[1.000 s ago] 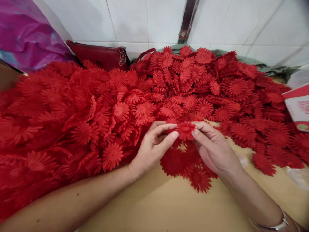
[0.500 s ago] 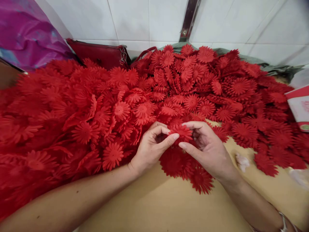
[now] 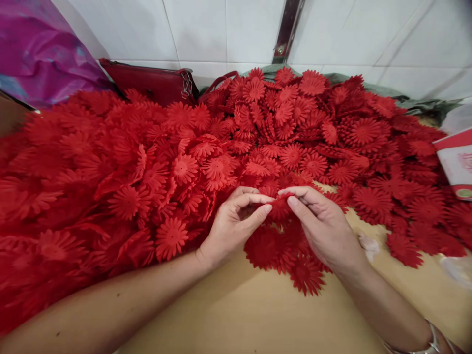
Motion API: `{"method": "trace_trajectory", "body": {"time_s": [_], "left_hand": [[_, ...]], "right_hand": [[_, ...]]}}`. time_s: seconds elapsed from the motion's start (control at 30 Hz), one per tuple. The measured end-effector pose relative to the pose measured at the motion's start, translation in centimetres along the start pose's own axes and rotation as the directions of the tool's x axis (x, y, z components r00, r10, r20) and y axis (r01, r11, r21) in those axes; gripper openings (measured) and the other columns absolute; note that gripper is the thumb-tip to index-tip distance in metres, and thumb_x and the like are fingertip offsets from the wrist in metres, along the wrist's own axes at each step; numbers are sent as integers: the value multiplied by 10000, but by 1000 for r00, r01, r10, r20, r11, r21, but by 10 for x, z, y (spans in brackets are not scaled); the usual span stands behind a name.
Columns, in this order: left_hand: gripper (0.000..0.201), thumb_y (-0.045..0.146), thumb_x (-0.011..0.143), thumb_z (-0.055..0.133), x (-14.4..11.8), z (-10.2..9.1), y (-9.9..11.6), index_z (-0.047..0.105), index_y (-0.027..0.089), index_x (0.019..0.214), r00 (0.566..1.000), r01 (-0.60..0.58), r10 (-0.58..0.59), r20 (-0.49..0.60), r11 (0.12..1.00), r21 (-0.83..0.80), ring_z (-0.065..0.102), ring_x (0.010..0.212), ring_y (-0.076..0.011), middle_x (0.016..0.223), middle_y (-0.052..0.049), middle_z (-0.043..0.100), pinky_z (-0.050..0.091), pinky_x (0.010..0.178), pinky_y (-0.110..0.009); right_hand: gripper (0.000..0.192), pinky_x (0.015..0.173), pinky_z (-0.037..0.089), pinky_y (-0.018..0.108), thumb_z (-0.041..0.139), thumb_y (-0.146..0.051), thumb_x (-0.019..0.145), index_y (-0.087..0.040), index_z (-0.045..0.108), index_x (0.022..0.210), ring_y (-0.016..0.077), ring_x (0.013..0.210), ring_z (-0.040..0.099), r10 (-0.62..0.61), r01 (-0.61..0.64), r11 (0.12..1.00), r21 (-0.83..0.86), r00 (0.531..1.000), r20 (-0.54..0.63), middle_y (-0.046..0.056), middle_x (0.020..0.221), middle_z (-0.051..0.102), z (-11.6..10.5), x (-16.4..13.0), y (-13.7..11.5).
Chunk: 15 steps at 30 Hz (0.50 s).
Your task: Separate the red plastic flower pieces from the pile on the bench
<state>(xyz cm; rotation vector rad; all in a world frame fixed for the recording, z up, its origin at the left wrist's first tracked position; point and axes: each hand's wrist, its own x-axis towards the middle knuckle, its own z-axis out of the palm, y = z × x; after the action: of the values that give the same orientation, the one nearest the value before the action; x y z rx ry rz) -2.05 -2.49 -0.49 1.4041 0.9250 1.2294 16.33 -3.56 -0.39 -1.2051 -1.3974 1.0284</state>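
Between my two hands is a red fabric flower (image 3: 280,208) with pointed petals, held just over the table. My left hand (image 3: 236,216) pinches its left edge between thumb and forefinger. On the other side, my right hand (image 3: 320,221) grips the right edge, the thumb pressed toward the fingertips. Part of the flower is hidden behind the fingers. Below the hands, several darker red flowers (image 3: 308,274) lie on the tan table (image 3: 236,314). A big heap of the same flowers (image 3: 132,201) spreads to the left and behind.
At the back stand a dark red handbag (image 3: 147,82) and a white tiled wall (image 3: 201,29). A purple plastic bag (image 3: 40,54) is at the far left. To the right are a red-and-white box (image 3: 457,162) and a small whitish scrap (image 3: 368,244).
My right thumb has closed upward onto the flower's right edge; before, it stood apart below it. The left forefinger has stretched a little further right along the flower.
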Motion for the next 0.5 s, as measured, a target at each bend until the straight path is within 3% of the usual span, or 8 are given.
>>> {"method": "trace_trajectory", "body": {"time_s": [0.1,0.27,0.4,0.5], "left_hand": [[85,210,881,717,0,0,0,792,220,920,999,15,-14,-40,1000,20,617,963,-176,965,-41,667,491,924,-306],[94,198,886,707,-1,0,1,794,216,919,999,15,-13,-44,998,57,623,966,-186,973,-50,671,482,934,-322],[73,199,882,716,-2,0,-1,777,193,920,999,-21,23,-29,998,66,611,955,-172,964,-51,652,482,917,-305],[82,202,871,731,-2,1,-2,762,186,945,999,-41,42,-28,998,43,604,966,-166,989,-52,642,486,918,-301]], "right_hand": [[209,952,539,342,618,-407,967,-278,715,1100,181,1044,673,1,0,998,-62,1000,22,22,1103,730,2,-1,-6],[373,931,548,328,815,-359,803,-268,668,1134,192,1060,669,-14,18,998,-59,998,68,23,1134,713,6,-5,-12],[112,865,521,306,688,-321,919,-255,717,1004,164,916,667,27,-25,989,-147,1000,12,4,976,728,6,-5,-9],[81,798,494,281,682,-317,920,-244,713,935,149,837,635,59,-59,989,-139,998,-5,-10,901,712,4,-4,-8]]}}
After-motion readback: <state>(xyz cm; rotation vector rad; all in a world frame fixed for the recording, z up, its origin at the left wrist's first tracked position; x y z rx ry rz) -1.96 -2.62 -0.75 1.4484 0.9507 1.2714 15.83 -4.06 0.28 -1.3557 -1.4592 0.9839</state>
